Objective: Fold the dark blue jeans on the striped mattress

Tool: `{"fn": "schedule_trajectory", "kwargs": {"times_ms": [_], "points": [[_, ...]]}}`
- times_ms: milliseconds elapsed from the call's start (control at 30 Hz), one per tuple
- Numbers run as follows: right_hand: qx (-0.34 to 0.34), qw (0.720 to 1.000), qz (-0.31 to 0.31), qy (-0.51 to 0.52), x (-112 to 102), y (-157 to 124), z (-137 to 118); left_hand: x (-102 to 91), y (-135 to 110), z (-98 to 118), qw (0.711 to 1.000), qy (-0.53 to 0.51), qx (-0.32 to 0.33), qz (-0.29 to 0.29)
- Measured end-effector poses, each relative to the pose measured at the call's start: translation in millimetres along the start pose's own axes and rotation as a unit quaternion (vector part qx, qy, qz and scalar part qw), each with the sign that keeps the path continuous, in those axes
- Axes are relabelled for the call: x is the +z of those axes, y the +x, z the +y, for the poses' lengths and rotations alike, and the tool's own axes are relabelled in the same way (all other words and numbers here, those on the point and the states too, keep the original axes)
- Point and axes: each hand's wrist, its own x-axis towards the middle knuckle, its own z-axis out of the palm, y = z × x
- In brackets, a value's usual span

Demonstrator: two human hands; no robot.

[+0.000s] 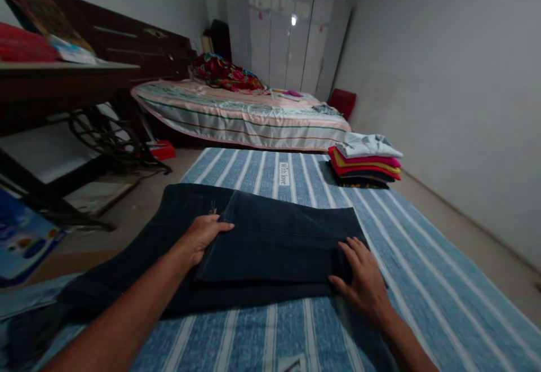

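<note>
A pair of dark blue trousers [279,237] lies across the striped cloth in front of me, one part folded back over the rest. My left hand [205,238] pinches the folded part at its left edge, thumb on top and fingers under the fabric. On the right end of the trousers rests my right hand [359,276], its fingers apart and touching the cloth near the fold. Part of the dark fabric passes beneath my right wrist toward the near edge. My left forearm hides some of the trousers on the left.
Blue-and-white striped cloth [406,248] covers the surface under the trousers. A stack of folded clothes [366,163] sits at the far right. Other garments [25,321] lie at the near left. Beyond are a bed [253,113] and, leftward, a treadle table [63,90]. A wall [456,90] runs along the right.
</note>
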Motion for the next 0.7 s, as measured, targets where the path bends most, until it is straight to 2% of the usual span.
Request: {"fn": "schedule_trajectory", "kwargs": {"times_ms": [100, 200, 333, 500, 600, 700], "points": [[0.021, 0.999, -0.029, -0.027, -4.3, -19.3, 26.3, 2.8, -15.4, 22.4, 0.998, -0.005, 0.024, -0.058], [0.033, 0.998, -0.043, -0.013, -4.2, -29.1, 37.3, 11.4, -32.3, 48.4, 0.996, 0.005, 0.062, -0.071], [0.051, 0.998, -0.034, -0.004, -2.5, -31.7, 35.3, 29.0, -49.2, 81.1, 0.99, 0.03, 0.106, -0.089], [0.009, 1.0, -0.018, -0.019, 1.3, -28.4, 29.4, 49.1, -64.6, 117.2, 0.984, 0.04, 0.14, -0.107], [0.028, 0.998, 0.008, -0.056, 5.6, -31.5, 31.3, 52.7, -69.2, 131.1, 0.981, 0.034, 0.159, -0.109], [0.07, 0.993, 0.016, -0.096, 4.9, -39.4, 37.0, 45.1, -62.6, 129.0, 0.98, 0.037, 0.167, -0.102]]}}
